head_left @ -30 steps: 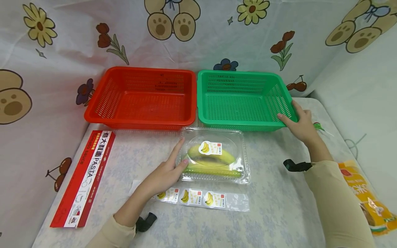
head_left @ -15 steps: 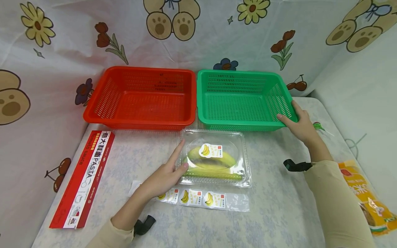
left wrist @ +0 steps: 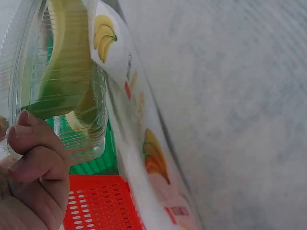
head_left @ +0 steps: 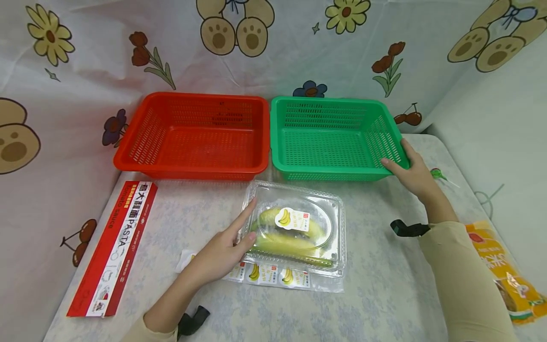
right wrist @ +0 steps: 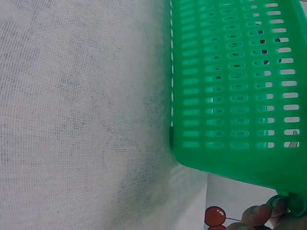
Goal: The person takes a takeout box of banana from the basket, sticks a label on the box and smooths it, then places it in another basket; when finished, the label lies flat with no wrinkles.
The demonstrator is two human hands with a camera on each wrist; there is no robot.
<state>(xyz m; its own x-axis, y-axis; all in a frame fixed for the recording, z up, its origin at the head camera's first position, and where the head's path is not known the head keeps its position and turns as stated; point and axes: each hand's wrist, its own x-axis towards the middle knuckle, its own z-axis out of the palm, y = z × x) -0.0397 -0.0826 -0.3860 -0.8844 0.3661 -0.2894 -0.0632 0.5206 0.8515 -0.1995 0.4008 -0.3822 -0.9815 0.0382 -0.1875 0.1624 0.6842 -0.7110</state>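
Note:
My left hand (head_left: pixel 220 256) grips the left edge of a clear plastic clamshell box (head_left: pixel 335 247), thumb on top and fingertips curled at its side in the left wrist view. Through the lid show bananas (head_left: pixel 286 243), and a white banana sticker (head_left: pixel 292 219) is on top. The box sits slightly turned, its front edge over a strip of banana stickers (head_left: pixel 295 279). My right hand (head_left: pixel 412 178) holds the front right corner of a green basket (head_left: pixel 333 174), thumb over the rim. In the right wrist view, fingers (right wrist: pixel 256 215) curl under that rim.
A red basket (head_left: pixel 192 172) stands left of the green one, against the patterned cloth. At the left lies a red pasta box (head_left: pixel 113 251). On the right are a yellow food bag (head_left: pixel 504 275) and a small green-topped item (head_left: pixel 438 174).
My left hand has drawn the clamshell box toward me and turned it slightly, bringing its front edge over the sticker strip. My right hand stays on the green basket.

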